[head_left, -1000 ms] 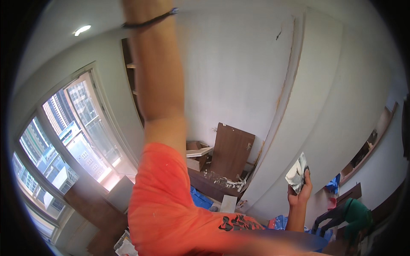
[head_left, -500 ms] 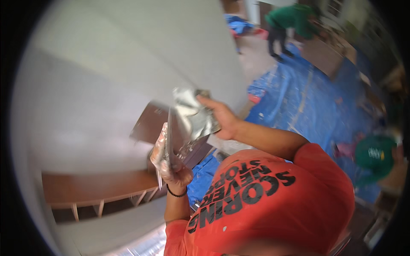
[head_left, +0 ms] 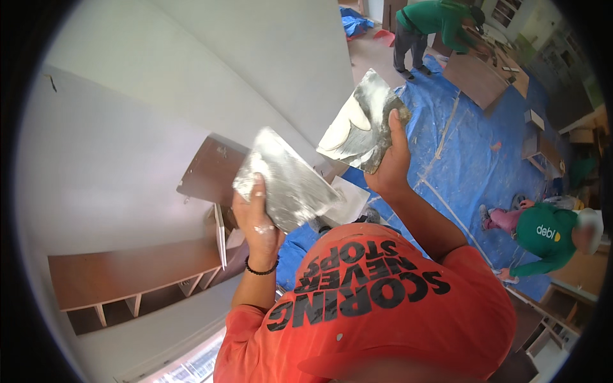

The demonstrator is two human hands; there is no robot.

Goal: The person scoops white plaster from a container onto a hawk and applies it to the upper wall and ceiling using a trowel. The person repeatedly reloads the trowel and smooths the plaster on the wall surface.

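My left hand [head_left: 258, 217] grips a rectangular metal blade [head_left: 294, 185] smeared with white paste, held flat at the middle of the view. My right hand [head_left: 389, 163] holds a second metal plate [head_left: 372, 92] carrying thick white putty [head_left: 338, 131], higher and to the right. The two plates are apart. White residue is on my left fingers. Behind the left blade a brown board [head_left: 207, 169] leans near the pale wall [head_left: 115, 140].
A wooden shelf unit [head_left: 128, 271] runs along the lower left. A blue tarp [head_left: 447, 159] covers the floor. One co-worker in green [head_left: 437, 25] bends over boards [head_left: 476, 80] at upper right; another [head_left: 536, 236] is low at right. Cabinet pieces [head_left: 562, 300] lie at lower right.
My left arm has come down from raised overhead. The two plates, close together half a second ago, have moved apart. The view has tilted down toward the tarp and floor.
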